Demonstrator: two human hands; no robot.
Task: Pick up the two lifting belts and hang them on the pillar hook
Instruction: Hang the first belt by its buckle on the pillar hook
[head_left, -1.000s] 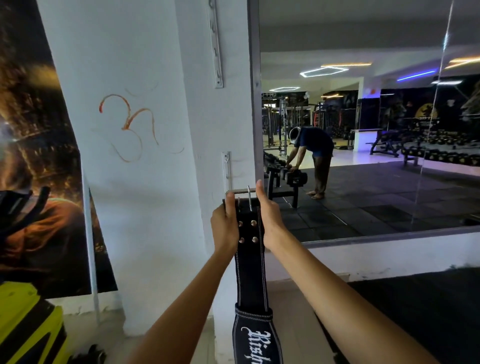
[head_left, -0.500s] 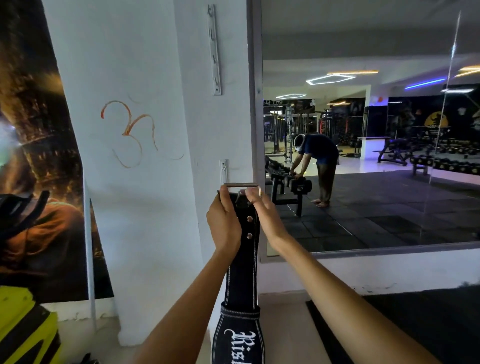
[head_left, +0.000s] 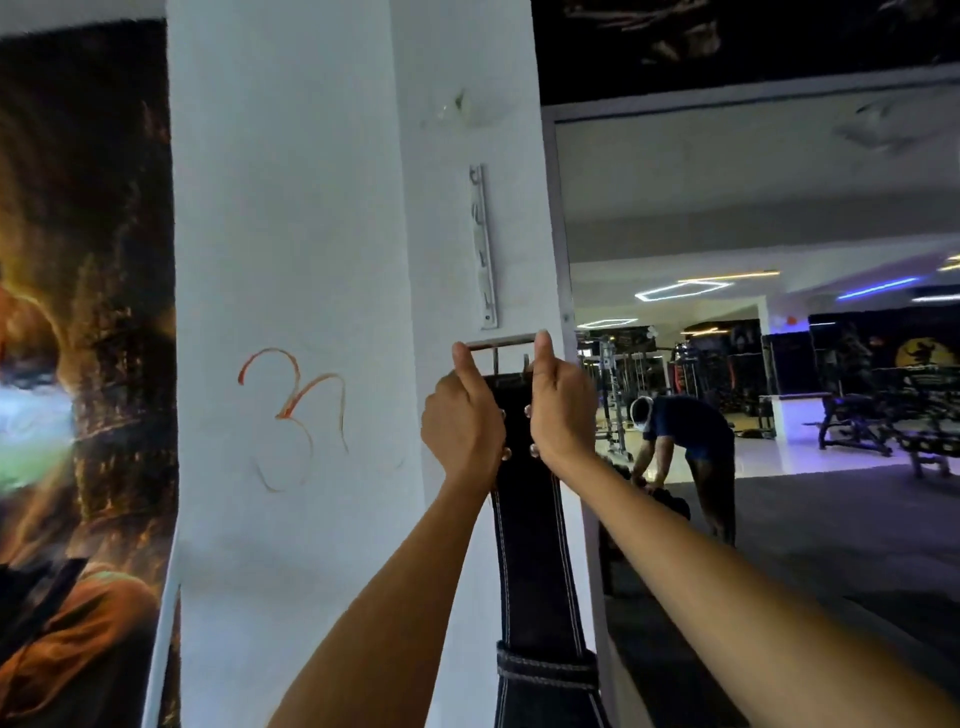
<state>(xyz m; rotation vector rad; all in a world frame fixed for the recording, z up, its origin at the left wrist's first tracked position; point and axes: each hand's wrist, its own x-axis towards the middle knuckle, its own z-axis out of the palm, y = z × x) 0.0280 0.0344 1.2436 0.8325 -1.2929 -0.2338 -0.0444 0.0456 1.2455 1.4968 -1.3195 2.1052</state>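
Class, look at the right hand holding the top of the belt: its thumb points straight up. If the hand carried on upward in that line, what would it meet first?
Probably the white hook rail on the pillar. It sits just above the buckle pinched by the right hand, slightly to its left. Depth is unclear, so the hand might pass in front.

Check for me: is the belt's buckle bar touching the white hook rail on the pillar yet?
Apart. In the head view the buckle bar, held up between both thumbs, sits just below the lower end of the hook rail, with a strip of bare pillar visible between them.
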